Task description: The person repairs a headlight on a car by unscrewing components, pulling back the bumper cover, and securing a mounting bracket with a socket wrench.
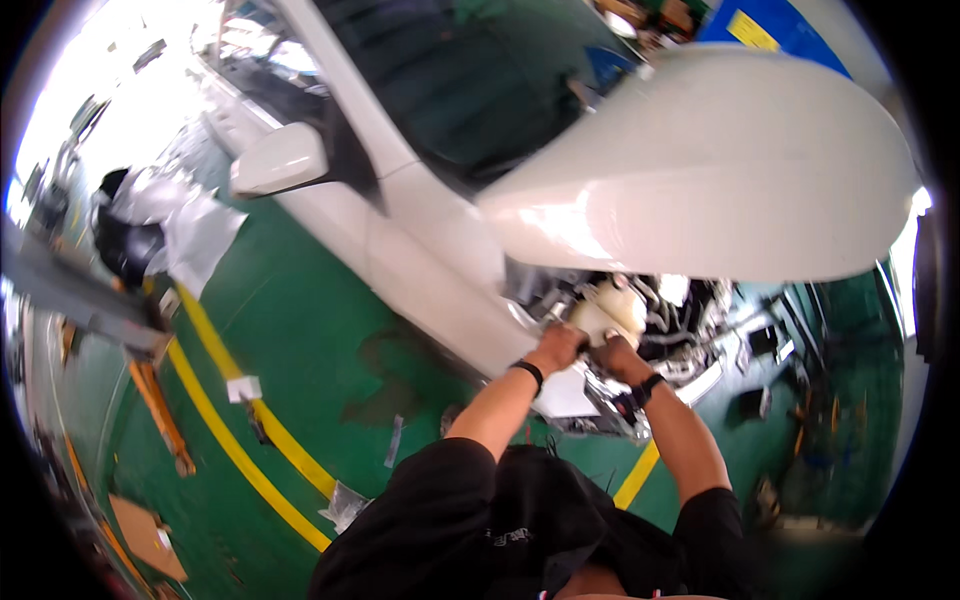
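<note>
Both my hands reach into the front corner of a white car with its hood raised. My left hand is closed by the inner edge of the fender, its fingers curled over something too small to make out. Close beside it, my right hand is also closed, its fingers bent inward and partly hidden. A cream-coloured plastic reservoir sits just beyond both hands in the engine bay. Below the right wrist is the headlight area, with bare, shiny parts showing.
The raised hood hangs over the engine bay. A side mirror juts from the car. Left on the green floor are a grey lift post, an orange lift arm, plastic sheeting, and a cardboard piece.
</note>
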Tool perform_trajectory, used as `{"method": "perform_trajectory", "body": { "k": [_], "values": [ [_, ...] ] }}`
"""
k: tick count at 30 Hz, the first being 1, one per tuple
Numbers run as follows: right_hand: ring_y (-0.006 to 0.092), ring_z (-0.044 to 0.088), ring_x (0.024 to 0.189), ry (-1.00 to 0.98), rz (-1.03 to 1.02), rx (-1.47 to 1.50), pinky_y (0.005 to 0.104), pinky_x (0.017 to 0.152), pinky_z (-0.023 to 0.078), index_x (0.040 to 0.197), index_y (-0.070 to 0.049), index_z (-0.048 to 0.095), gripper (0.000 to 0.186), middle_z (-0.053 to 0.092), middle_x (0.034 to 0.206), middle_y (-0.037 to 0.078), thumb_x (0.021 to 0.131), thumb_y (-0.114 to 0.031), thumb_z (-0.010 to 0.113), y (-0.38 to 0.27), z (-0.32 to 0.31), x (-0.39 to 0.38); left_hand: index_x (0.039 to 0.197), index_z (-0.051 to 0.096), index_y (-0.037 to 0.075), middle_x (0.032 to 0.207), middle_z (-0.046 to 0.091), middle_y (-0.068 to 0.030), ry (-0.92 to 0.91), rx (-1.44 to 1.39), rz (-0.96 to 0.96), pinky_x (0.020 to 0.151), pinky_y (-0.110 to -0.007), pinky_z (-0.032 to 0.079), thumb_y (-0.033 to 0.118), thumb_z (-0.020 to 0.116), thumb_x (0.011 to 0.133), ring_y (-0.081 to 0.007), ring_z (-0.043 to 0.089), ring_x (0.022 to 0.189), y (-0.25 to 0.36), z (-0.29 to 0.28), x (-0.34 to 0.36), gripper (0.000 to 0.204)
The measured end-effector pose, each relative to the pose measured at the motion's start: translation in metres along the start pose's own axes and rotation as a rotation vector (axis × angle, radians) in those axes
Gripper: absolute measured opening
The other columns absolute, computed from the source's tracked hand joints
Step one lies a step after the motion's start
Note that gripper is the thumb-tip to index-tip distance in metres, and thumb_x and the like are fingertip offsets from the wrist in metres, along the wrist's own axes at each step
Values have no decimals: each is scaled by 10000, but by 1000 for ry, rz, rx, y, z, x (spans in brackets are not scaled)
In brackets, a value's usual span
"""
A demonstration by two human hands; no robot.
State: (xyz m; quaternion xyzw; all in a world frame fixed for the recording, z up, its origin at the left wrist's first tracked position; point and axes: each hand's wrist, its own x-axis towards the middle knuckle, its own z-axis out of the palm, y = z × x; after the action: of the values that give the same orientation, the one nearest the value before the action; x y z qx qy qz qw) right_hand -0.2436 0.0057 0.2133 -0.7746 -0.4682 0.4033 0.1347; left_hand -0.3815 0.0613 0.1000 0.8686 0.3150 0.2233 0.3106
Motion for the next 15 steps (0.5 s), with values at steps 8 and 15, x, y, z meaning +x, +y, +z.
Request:
{"method": "perform_trajectory", "body": {
  "k": [8,15],
  "values": [
    [475,637,832,128,-556,-718,537,752,501,1003,-18,623,273,662,836,257,794,-189,660,48,2,34,856,742,156,894,701,-112,52,106,37,764,-432,522,207,696,768,-315,669,875,-17,16,12,111],
    [413,672,815,162,-297,-538,468,696,528,931,-6,648,220,686,850,223,792,-174,674,34,5,21,902,722,96,922,695,-125,-23,39,31,801,-434,515,204,803,728,-330,662,892,4,-3,15,220]
  ]
}}
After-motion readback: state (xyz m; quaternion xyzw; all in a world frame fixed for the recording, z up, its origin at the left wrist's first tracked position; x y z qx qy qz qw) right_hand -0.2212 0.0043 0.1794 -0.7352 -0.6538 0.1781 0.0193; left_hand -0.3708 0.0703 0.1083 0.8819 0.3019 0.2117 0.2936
